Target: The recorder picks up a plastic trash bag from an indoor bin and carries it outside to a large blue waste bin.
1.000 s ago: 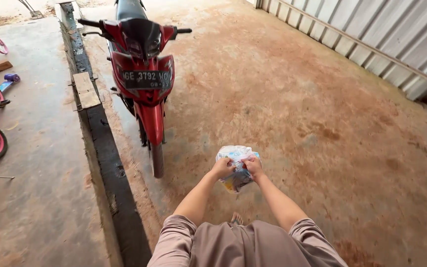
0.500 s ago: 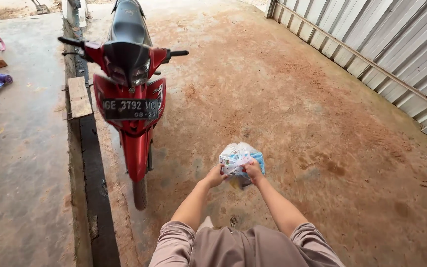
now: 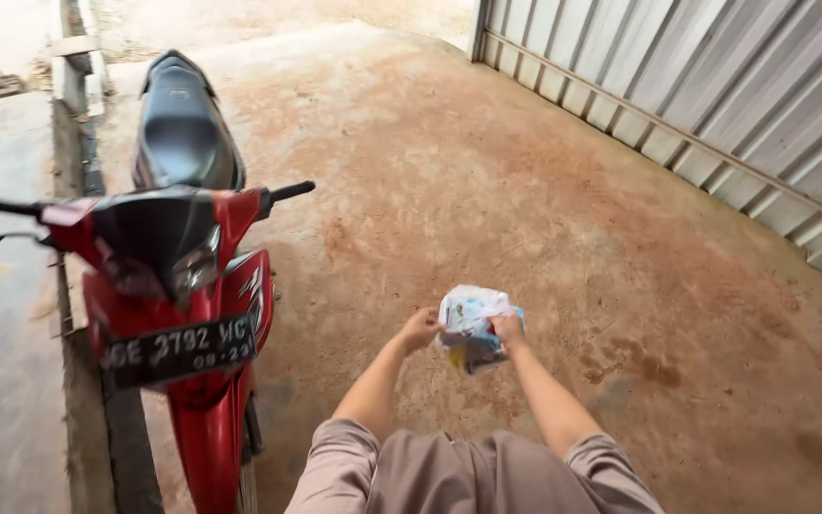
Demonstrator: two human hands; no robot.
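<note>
**Plastic bag held in both hands beside the red motorcycle**

I held a crumpled plastic bag (image 3: 473,328) out in front of me, over the floor (image 3: 525,190) and to the right of the red motorcycle (image 3: 178,314). My right hand (image 3: 508,330) was closed on the bag's upper right edge, fingers curled into the plastic. My left hand (image 3: 420,329) was closed too, knuckles up, against the bag's left side; the picture was too blurred for me to say how much of the plastic it had pinched. The bag was whitish and see-through, with blue and yellow showing through it, and it hung clear of the ground.

The floor was bare concrete, stained reddish-brown with dirt in broad patches and darker blotches to the right of the motorcycle. The motorcycle stood facing me, its black seat (image 3: 181,133) behind the handlebars (image 3: 145,200) and a dark number plate (image 3: 181,350) low on its front. Just left of the motorcycle ran a low concrete kerb (image 3: 83,362), dark along its top, and beyond that lay a greyer slab (image 3: 2,314). Well to the right of the motorcycle, a wall of pale corrugated metal sheeting (image 3: 715,86) ran along the edge of the floor, braced by a slanting rail (image 3: 658,119).
</note>
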